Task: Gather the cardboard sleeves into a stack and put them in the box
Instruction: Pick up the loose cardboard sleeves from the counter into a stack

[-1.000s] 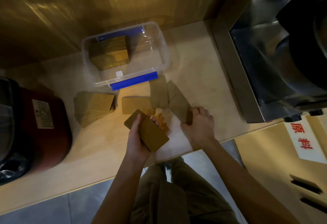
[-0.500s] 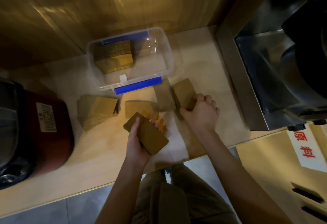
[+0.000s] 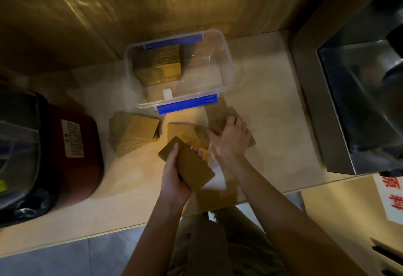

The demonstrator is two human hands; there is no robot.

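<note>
On a pale counter [image 3: 272, 123], the left hand [image 3: 174, 173] grips a stack [image 3: 187, 164] of sleeves; the right hand [image 3: 231, 138] pinches loose sleeves [image 3: 218, 121] lying beyond. Farther back, the clear box [image 3: 226, 57] holds more sleeves [image 3: 159, 66].

On my feed, a dark red appliance [image 3: 74, 151] with a white printed label [image 3: 72, 138] fills the left edge, resting on the pale countertop [image 3: 272, 105]. A stainless steel machine [image 3: 349, 92] occupies the upper right. A wooden wall panel [image 3: 87, 9] spans the top. At lower right I see a white sign with red characters [image 3: 392, 197], and grey floor tiles [image 3: 54, 260] along the bottom left.
</note>
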